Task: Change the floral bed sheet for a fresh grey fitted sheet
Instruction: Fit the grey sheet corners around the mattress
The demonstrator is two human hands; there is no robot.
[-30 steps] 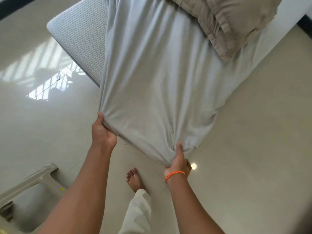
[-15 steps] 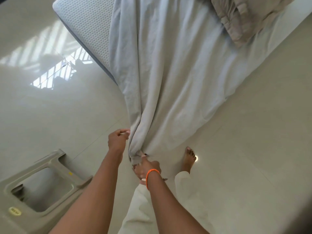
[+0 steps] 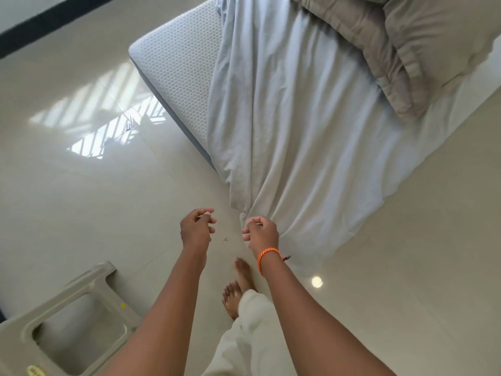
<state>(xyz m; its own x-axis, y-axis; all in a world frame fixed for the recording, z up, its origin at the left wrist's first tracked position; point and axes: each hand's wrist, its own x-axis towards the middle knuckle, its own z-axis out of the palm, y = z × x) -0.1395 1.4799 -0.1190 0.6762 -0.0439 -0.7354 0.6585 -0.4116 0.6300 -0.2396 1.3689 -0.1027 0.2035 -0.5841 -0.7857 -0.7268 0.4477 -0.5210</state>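
The grey fitted sheet (image 3: 311, 137) lies rumpled over the near part of the white mattress (image 3: 179, 66). Its folds run down to a bunched corner (image 3: 244, 210) at the mattress's near end, and more of it spills onto the floor to the right. My right hand (image 3: 261, 234), wearing an orange wrist cord, hovers with loosely curled fingers right beside that corner; thumb and forefinger are apart. My left hand (image 3: 196, 229) hangs over bare floor to the left, fingers loosely curled, holding nothing. No floral sheet is in view.
Two beige pillows (image 3: 406, 50) lie on the far right of the bed. A grey plastic stool (image 3: 73, 321) stands at the lower left. My bare feet (image 3: 235, 289) are on the glossy tiled floor just behind my hands. A dark skirting line (image 3: 40, 25) runs at top left.
Both hands held the sheet's edge spread over the mattress end a second ago. The left let go first, the right bunched the corner, and now both hands have drawn back slightly.
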